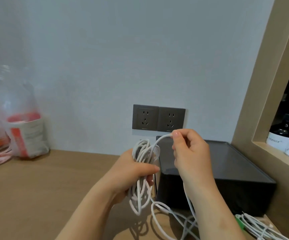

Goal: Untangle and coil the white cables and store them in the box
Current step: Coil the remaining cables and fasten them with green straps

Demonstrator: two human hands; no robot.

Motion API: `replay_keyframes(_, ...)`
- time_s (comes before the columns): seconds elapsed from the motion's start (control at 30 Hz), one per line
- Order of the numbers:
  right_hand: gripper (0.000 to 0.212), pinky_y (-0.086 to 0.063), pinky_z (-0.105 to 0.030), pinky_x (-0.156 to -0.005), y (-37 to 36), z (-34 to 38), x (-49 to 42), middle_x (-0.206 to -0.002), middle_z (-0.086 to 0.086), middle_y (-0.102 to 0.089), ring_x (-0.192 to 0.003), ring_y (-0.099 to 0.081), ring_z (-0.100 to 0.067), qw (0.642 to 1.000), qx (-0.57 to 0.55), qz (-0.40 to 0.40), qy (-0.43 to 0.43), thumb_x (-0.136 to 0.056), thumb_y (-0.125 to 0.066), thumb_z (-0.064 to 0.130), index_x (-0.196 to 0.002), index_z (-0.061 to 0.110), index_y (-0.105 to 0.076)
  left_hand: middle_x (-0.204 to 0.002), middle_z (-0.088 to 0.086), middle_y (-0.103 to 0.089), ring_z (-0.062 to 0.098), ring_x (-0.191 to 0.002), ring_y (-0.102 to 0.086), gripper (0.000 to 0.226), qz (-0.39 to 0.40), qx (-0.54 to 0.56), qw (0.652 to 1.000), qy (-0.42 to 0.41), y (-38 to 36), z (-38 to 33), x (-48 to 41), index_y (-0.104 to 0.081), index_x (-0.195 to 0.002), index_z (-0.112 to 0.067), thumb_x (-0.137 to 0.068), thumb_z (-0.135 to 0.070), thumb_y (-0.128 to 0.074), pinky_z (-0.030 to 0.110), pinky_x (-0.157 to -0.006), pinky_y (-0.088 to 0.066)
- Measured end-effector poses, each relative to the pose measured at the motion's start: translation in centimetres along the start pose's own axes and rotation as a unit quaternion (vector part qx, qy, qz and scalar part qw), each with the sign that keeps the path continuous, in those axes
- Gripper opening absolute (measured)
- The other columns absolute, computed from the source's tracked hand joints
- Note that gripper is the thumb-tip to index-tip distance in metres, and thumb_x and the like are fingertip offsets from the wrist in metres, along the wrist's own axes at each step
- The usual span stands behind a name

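Observation:
My left hand [131,172] grips a bundle of coiled white cable [142,153] upright above the wooden desk, the loops hanging below my palm. My right hand [190,153] pinches one strand of the same cable [162,138] between thumb and fingers, arched up from the bundle. The free length of the cable trails down along my right wrist to loose loops on the desk [166,212]. A dark box [240,172] with its lid on sits just behind and right of my hands. More white cables [260,226] lie tangled at the lower right, with a green piece among them.
A double wall socket [158,118] is mounted on the wall behind the hands. A clear plastic bag [18,110] holding packaged items stands at the left on the wooden desk [44,187]. A wooden shelf frame [268,94] with dark bottles [284,129] is at the right.

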State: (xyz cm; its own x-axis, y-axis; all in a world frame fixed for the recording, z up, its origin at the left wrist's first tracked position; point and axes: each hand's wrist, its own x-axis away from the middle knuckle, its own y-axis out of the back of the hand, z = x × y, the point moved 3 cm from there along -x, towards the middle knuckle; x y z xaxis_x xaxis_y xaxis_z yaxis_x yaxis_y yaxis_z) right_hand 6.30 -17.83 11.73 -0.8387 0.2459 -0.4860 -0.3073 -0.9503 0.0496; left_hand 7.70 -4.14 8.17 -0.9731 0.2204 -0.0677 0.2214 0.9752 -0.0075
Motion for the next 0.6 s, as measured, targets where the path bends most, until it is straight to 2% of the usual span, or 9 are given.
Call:
replay_keyframes(0.07, 0.019, -0.037, -0.030, -0.057, 0.0, -0.2, -0.1, -0.064, 0.006, -0.054, -0.058, -0.046, -0.011, 1.000, 0.004, -0.016, 0.000, -0.094, -0.050, 0.024, -0.077, 0.027, -0.058, -0.054, 0.012, -0.053, 0.021, -0.046, -0.053, 0.006, 0.018, 0.048, 0.999, 0.001, -0.4, -0.2, 0.1, -0.058, -0.081, -0.002, -0.085, 0.001, -0.061, 0.034, -0.059, -0.053)
replay_keyframes(0.17, 0.014, -0.041, -0.031, -0.060, -0.3, -0.7, 0.0, -0.075, 0.003, -0.062, -0.060, -0.052, -0.015, 0.999, 0.026, -0.016, -0.011, -0.093, -0.051, 0.021, -0.081, 0.027, -0.053, -0.054, 0.009, -0.053, 0.017, -0.044, -0.050, 0.012, 0.012, 0.142, 0.990, -0.001, -0.4, -0.2, 0.0, -0.061, -0.074, -0.004, -0.086, -0.004, -0.060, 0.028, -0.052, -0.051)
replay_keyframes(0.23, 0.013, -0.042, -0.027, -0.054, -0.6, -1.0, 0.2, -0.081, 0.002, -0.063, -0.055, -0.053, -0.014, 0.998, 0.042, 0.011, -0.044, -0.094, -0.051, 0.017, -0.083, 0.025, -0.050, -0.057, 0.010, -0.055, 0.016, -0.045, -0.052, 0.017, 0.002, 0.168, 0.986, 0.002, -0.3, -0.1, -0.2, -0.066, -0.067, -0.007, -0.083, -0.012, -0.063, 0.028, -0.053, -0.050)
replay_keyframes(0.33, 0.009, -0.038, -0.017, -0.044, -1.2, -1.1, 0.7, -0.084, 0.001, -0.061, -0.059, -0.055, -0.012, 0.993, 0.056, 0.064, -0.076, -0.092, -0.055, 0.024, -0.085, 0.028, -0.051, -0.059, 0.010, -0.056, 0.017, -0.046, -0.052, 0.019, -0.057, 0.161, 0.985, -0.011, 0.3, 0.0, -0.6, -0.065, -0.069, -0.007, -0.087, -0.014, -0.062, 0.027, -0.051, -0.048)
replay_keyframes(0.4, 0.008, -0.038, -0.018, -0.049, -1.5, -0.6, 1.0, -0.090, 0.004, -0.061, -0.065, -0.056, -0.008, 0.988, 0.038, 0.118, -0.089, -0.088, -0.059, 0.037, -0.092, 0.036, -0.052, -0.061, 0.010, -0.058, 0.017, -0.049, -0.053, 0.014, -0.112, 0.147, 0.982, -0.037, 0.6, 0.0, -0.6, -0.064, -0.079, -0.005, -0.089, -0.014, -0.062, 0.029, -0.053, -0.048)
replay_keyframes(0.47, 0.026, -0.039, -0.017, -0.056, -1.8, -0.1, 1.4, -0.104, 0.011, -0.058, -0.074, -0.059, -0.003, 0.974, 0.021, 0.199, -0.109, -0.080, -0.066, 0.043, -0.099, 0.045, -0.048, -0.063, 0.009, -0.059, 0.019, -0.053, -0.055, 0.012, -0.175, 0.120, 0.975, -0.062, 0.9, -0.1, -0.6, -0.065, -0.086, -0.004, -0.089, -0.016, -0.063, 0.032, -0.056, -0.049)
replay_keyframes(0.5, 0.040, -0.041, -0.017, -0.062, -2.0, 0.1, 1.7, -0.111, 0.016, -0.052, -0.085, -0.059, -0.001, 0.965, 0.032, 0.235, -0.112, -0.077, -0.070, 0.043, -0.106, 0.049, -0.044, -0.063, 0.008, -0.060, 0.018, -0.054, -0.056, 0.012, -0.207, 0.110, 0.970, -0.068, 1.1, -0.1, -0.6, -0.064, -0.087, -0.005, -0.089, -0.017, -0.063, 0.032, -0.056, -0.050)
replay_keyframes(0.57, 0.073, -0.043, -0.018, -0.081, -2.5, -0.1, 2.1, -0.124, 0.019, -0.043, -0.110, -0.050, -0.002, 0.951, 0.087, 0.277, -0.105, -0.072, -0.076, 0.040, -0.131, 0.046, -0.034, -0.060, 0.004, -0.060, 0.013, -0.049, -0.055, 0.014, -0.238, 0.123, 0.961, -0.072, 1.4, -0.3, -0.5, -0.062, -0.085, -0.007, -0.090, -0.020, -0.063, 0.028, -0.050, -0.050)
replay_keyframes(0.6, 0.082, -0.041, -0.019, -0.087, -2.7, -0.2, 2.2, -0.128, 0.018, -0.041, -0.117, -0.046, -0.002, 0.948, 0.115, 0.279, -0.095, -0.072, -0.076, 0.038, -0.138, 0.041, -0.029, -0.060, 0.004, -0.059, 0.012, -0.046, -0.054, 0.015, -0.241, 0.140, 0.958, -0.072, 1.4, -0.3, -0.5, -0.060, -0.084, -0.007, -0.090, -0.021, -0.063, 0.026, -0.046, -0.050)
